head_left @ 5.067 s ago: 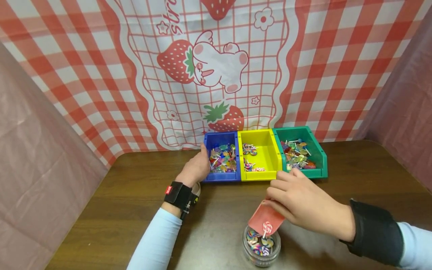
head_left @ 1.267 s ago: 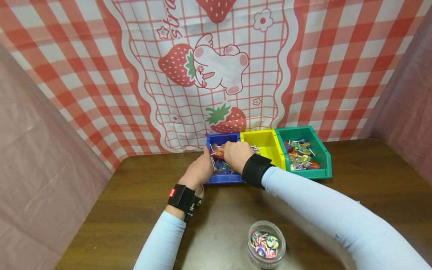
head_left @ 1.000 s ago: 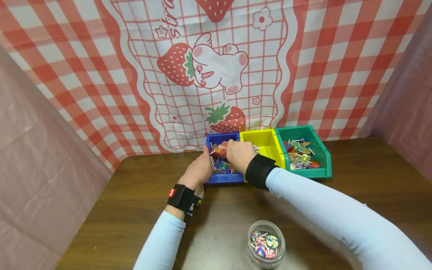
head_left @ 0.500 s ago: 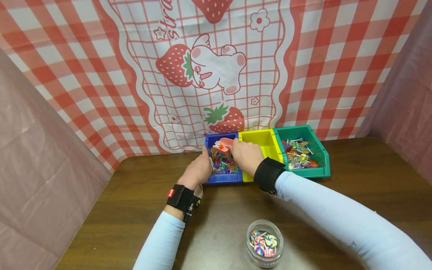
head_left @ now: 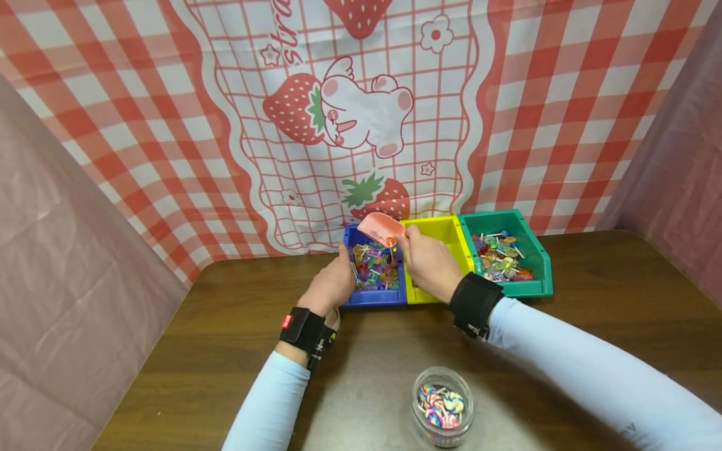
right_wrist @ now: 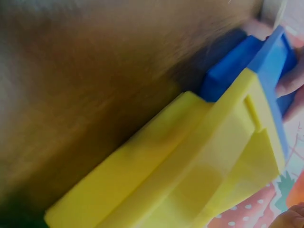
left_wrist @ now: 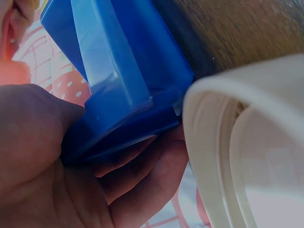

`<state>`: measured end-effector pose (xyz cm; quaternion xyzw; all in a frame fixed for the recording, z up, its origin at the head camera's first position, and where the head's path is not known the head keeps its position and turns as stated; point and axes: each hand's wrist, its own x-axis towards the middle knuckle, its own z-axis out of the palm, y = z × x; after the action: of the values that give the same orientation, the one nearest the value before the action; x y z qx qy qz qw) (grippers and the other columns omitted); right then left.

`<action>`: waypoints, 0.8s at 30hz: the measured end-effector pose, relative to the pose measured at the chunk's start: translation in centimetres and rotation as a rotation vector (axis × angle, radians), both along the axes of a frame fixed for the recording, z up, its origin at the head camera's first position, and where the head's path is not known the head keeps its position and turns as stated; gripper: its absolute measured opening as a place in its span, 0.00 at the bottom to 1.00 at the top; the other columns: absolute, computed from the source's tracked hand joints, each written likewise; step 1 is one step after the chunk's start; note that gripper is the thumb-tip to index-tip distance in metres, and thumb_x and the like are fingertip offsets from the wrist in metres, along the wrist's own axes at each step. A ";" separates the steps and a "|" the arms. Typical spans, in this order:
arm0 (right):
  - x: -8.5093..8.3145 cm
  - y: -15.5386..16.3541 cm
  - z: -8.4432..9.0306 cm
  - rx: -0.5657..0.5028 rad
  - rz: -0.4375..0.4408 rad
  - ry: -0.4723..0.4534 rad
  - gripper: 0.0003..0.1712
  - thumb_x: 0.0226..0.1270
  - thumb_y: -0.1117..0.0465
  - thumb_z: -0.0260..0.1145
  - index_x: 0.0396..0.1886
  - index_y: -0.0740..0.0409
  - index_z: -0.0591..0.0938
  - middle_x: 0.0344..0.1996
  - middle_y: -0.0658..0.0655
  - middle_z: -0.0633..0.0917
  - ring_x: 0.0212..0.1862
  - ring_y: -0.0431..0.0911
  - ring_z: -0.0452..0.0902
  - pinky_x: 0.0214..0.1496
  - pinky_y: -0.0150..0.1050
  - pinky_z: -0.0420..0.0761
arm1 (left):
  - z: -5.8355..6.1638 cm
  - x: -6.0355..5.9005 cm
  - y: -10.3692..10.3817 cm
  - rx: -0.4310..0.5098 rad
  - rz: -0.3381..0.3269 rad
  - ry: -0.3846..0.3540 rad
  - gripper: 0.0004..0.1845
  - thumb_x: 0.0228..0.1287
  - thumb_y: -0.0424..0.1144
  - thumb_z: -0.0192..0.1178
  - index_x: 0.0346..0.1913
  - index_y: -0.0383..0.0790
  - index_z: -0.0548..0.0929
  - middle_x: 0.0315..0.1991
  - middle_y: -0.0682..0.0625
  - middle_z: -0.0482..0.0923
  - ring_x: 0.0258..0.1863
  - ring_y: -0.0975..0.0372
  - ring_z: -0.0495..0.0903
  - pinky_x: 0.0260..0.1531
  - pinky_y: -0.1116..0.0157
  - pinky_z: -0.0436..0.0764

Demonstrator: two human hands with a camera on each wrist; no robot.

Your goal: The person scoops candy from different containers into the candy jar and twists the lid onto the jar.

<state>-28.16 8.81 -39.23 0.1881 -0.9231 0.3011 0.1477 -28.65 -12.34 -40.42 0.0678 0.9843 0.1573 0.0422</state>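
My left hand (head_left: pixel 329 282) grips the left wall of the blue bin (head_left: pixel 375 298); in the left wrist view its thumb and fingers lie on either side of the blue plastic. Miniature lollipops and candy pieces (head_left: pixel 375 269) fill the bin's floor. With my right hand (head_left: pixel 431 263) I hold a pink scoop (head_left: pixel 379 227) by its handle end, tilted above the back of the blue bin. An orange miniature lollipop (head_left: pixel 391 242) sits in the scoop, near the handle. A clear round jar (head_left: pixel 443 435) with swirl lollipops stands on the table in front.
Right of the blue bin stand a yellow bin (head_left: pixel 445 228), partly behind my right hand, and a green bin (head_left: pixel 540 266) with more small candies. A cream rounded rim (left_wrist: pixel 204 123) is beside my left wrist; its kind is unclear. A checked strawberry cloth (head_left: pixel 366 188) hangs behind the bins.
About five seconds ago the scoop was tipped over the jar with a swirl lollipop. Later it was down among the blue bin's candies; now my right hand has lifted it up and rightward.
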 end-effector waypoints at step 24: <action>11.1 9.7 1.5 0.067 0.297 0.160 0.10 0.69 0.60 0.67 0.32 0.40 0.75 0.19 0.34 0.63 0.21 0.30 0.61 0.23 0.29 0.64 | 0.0 -0.2 0.0 -0.013 0.013 -0.023 0.33 0.79 0.37 0.36 0.79 0.32 0.39 0.64 0.41 0.74 0.56 0.52 0.79 0.54 0.52 0.76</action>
<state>-17.01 18.50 -37.74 0.3508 -0.8799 0.2730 0.1682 -28.81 -12.38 -40.41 0.0594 0.9852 0.1520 0.0528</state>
